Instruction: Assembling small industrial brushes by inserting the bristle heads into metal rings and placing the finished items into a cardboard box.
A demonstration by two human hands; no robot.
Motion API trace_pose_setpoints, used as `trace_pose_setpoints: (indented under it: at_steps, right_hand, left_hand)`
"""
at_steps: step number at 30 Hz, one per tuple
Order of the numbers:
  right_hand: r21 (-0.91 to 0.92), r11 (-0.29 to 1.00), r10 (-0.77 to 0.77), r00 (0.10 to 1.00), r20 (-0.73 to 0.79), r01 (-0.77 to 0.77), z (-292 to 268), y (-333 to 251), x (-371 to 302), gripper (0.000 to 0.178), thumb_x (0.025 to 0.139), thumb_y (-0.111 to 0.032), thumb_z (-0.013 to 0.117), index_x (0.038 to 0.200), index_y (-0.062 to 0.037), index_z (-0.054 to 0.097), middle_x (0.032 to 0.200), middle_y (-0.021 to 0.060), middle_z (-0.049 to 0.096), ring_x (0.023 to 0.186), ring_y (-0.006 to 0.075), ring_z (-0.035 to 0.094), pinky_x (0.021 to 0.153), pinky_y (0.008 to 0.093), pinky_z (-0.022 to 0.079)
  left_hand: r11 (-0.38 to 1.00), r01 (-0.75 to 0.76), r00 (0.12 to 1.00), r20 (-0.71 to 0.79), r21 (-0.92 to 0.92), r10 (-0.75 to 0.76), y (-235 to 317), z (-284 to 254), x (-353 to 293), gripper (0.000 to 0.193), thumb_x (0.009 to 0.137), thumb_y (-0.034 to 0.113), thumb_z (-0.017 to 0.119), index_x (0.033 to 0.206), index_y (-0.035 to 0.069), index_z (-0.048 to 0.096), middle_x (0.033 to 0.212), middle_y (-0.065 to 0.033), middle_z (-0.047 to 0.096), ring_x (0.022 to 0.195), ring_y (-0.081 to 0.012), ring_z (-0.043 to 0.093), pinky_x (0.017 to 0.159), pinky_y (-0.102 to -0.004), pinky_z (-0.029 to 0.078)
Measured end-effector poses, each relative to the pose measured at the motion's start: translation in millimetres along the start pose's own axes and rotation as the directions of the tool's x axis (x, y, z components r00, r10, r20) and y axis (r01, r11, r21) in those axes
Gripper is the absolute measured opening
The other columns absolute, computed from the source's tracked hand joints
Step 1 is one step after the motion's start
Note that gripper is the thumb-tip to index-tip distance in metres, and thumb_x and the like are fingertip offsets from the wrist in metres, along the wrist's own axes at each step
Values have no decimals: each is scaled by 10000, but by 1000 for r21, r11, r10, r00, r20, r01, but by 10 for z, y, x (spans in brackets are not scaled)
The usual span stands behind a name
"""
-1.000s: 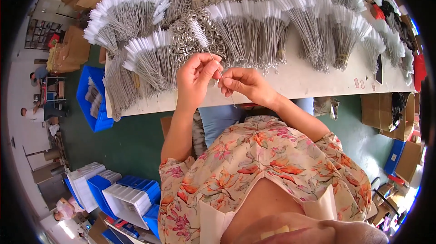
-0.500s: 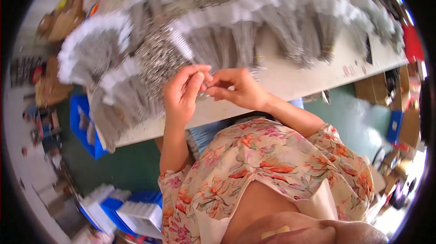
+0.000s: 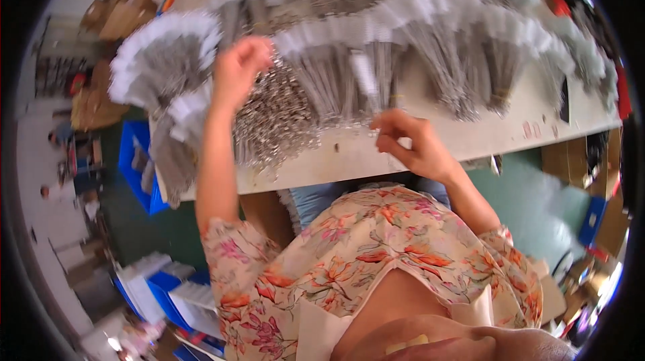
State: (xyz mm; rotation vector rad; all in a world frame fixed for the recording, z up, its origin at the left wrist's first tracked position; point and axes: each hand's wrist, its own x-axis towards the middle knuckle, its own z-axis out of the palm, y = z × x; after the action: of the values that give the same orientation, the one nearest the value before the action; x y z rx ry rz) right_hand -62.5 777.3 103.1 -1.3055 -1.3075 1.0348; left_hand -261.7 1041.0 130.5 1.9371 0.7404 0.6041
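My right hand (image 3: 415,145) is above the front part of the table, thumb and fingertips closed on the thin wire stem of a small brush. The brush's white bristle head (image 3: 364,71) points away from me, over the rows of similar brushes. My left hand (image 3: 240,69) is raised at the far edge of a heap of small shiny metal pieces (image 3: 279,116). Its fingers are smeared by motion, so whether they hold anything is not clear. Bundles of white-headed wire brushes (image 3: 463,38) fan out behind both hands.
More brushes (image 3: 164,52) are fanned out at the left. The pale table (image 3: 484,129) ends in front of my body. A blue crate (image 3: 142,173) is at the table's left side. Cardboard boxes (image 3: 571,159) are on the right, with white and blue bins (image 3: 181,300) at the lower left.
My hands, together at the brush before, are now apart. The left hand has moved up and left over the metal heap; the right has moved right with the brush.
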Motion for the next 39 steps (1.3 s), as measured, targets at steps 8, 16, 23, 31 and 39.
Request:
trace_pose_setpoints:
  at_steps: [8,16,23,31,39]
  right_hand:
    - [111,994,25,979,-204,-3,-176,22,-56,235,834,61,448,1051,10,521,826,63,593,704,111,577,663,236,483]
    - [-69,997,-19,774,-633,-31,-840,-105,-124,192,907,-116,446,1053,-25,532,670,-35,421,577,37,306,502,190,234]
    - [-28,977,169,843,-510,-213,-632,88,82,168,863,-110,491,975,-38,592,713,-14,490,592,36,385,538,174,309]
    - [-552,825,31,985,-171,-122,-40,-226,1142,197,794,-199,573,883,-31,629,721,96,629,644,215,586,616,308,462]
    - [-838,537,44,995,-91,-100,424,231,1865,301,721,-323,587,827,-47,643,840,155,641,824,338,614,722,414,491]
  left_hand:
    - [560,439,892,-418,703,-174,-1307,-2215,680,221,792,258,613,943,101,652,920,-95,655,820,-241,633,717,-334,489]
    - [392,547,828,-548,740,-120,-1155,-1905,296,248,778,334,599,903,123,637,920,-93,649,888,-273,610,747,-386,473]
    - [605,452,886,-251,655,-390,-627,-1120,-764,218,744,279,630,822,76,640,705,-122,629,695,-285,609,630,-372,459]
    - [507,456,888,-411,731,-207,-681,-683,-1239,167,804,222,549,783,59,576,736,-135,618,722,-346,584,623,-427,445]
    - [497,488,823,-568,718,12,-468,-551,-1155,165,833,234,532,802,73,541,731,-129,624,695,-324,603,622,-416,463]
